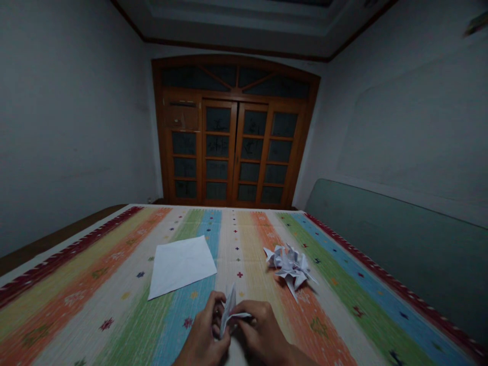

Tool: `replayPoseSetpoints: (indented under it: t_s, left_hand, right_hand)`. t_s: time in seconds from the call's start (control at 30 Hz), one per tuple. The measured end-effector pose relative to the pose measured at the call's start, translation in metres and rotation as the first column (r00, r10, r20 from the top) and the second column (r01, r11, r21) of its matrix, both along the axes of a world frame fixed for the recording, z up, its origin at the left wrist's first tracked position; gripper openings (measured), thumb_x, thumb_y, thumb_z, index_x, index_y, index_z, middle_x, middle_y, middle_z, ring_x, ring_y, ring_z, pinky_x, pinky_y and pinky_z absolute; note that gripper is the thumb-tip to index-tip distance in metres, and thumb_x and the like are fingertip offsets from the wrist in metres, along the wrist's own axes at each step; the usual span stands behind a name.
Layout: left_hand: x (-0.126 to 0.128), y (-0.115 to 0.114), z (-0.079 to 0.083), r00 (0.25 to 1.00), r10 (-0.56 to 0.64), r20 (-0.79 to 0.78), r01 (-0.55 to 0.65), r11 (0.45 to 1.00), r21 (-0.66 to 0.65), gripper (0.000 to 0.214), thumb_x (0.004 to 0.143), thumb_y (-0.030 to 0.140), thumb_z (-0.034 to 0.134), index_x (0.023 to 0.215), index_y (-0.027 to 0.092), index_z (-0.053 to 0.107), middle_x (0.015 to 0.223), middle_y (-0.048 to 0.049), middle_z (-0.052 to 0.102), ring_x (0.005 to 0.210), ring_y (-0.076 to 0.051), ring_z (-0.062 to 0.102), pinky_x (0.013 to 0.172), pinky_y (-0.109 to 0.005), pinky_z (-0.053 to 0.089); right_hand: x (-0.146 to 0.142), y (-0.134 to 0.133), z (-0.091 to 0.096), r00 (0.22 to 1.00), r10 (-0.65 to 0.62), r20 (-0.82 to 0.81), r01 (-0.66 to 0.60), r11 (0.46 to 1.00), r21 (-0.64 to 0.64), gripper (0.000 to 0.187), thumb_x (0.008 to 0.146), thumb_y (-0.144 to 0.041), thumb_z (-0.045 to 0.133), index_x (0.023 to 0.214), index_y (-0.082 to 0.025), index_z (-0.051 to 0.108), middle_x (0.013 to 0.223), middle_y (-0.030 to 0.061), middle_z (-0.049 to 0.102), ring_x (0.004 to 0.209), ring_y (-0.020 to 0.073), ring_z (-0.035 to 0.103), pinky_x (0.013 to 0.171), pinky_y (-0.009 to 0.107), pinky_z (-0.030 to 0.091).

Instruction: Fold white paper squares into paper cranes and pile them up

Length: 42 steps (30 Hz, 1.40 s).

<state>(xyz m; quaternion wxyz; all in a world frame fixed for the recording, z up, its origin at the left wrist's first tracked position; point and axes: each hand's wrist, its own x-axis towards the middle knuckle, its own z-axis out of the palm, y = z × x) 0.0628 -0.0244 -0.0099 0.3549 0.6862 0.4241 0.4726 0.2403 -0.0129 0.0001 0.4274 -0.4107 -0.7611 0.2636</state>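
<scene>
Both my hands meet low in the middle of the view over a striped cloth (pixel 114 284). My left hand (pixel 204 335) and my right hand (pixel 261 330) pinch a small folded piece of white paper (pixel 230 310) between their fingertips. One pointed flap of it sticks up. A flat white paper sheet (pixel 181 264) lies on the cloth ahead and to the left. Ahead and to the right lies a heap of folded white paper figures (pixel 290 264).
The cloth has coloured stripes and dark red borders. A dull green panel (pixel 400 244) runs along its right side, under a pale wall. A wooden door with glass panes (pixel 236 152) stands at the far end.
</scene>
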Motion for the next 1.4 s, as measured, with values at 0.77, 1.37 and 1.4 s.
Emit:
replayPoseSetpoints:
  t_s: [0.77, 1.37, 1.4]
  left_hand:
    - [-0.006, -0.007, 0.009, 0.975, -0.194, 0.110, 0.200, 0.979, -0.049, 0.046, 0.089, 0.036, 0.076, 0.125, 0.023, 0.051, 0.102, -0.0072, 0.067, 0.091, -0.023, 0.067, 0.077, -0.027, 0.056]
    - [-0.015, -0.006, 0.002, 0.956, -0.271, 0.116, 0.269, 0.963, 0.034, 0.048, 0.103, 0.044, 0.056, 0.142, 0.025, 0.037, 0.098, -0.0059, 0.064, 0.083, -0.022, 0.066, 0.076, -0.033, 0.054]
    - [-0.015, -0.006, 0.001, 0.950, -0.281, 0.133, 0.280, 0.960, 0.031, 0.045, 0.104, 0.046, 0.052, 0.142, 0.025, 0.037, 0.096, -0.0054, 0.065, 0.081, -0.022, 0.066, 0.077, -0.033, 0.054]
  right_hand:
    - [0.001, -0.005, 0.003, 0.998, 0.029, -0.059, -0.022, 0.994, 0.110, 0.025, 0.091, -0.028, 0.061, 0.078, -0.016, 0.077, 0.074, 0.0101, 0.078, 0.071, 0.0218, 0.074, 0.069, 0.028, 0.053]
    - [0.000, -0.001, -0.011, 0.976, -0.108, -0.189, 0.098, 0.993, -0.062, 0.014, 0.074, -0.019, 0.069, 0.074, -0.020, 0.083, 0.070, 0.0074, 0.080, 0.066, 0.0222, 0.075, 0.064, 0.027, 0.056]
    - [0.000, 0.000, -0.011, 0.974, -0.113, -0.196, 0.103, 0.993, -0.060, 0.015, 0.074, -0.019, 0.068, 0.073, -0.020, 0.082, 0.069, 0.0069, 0.080, 0.065, 0.0218, 0.074, 0.064, 0.027, 0.056]
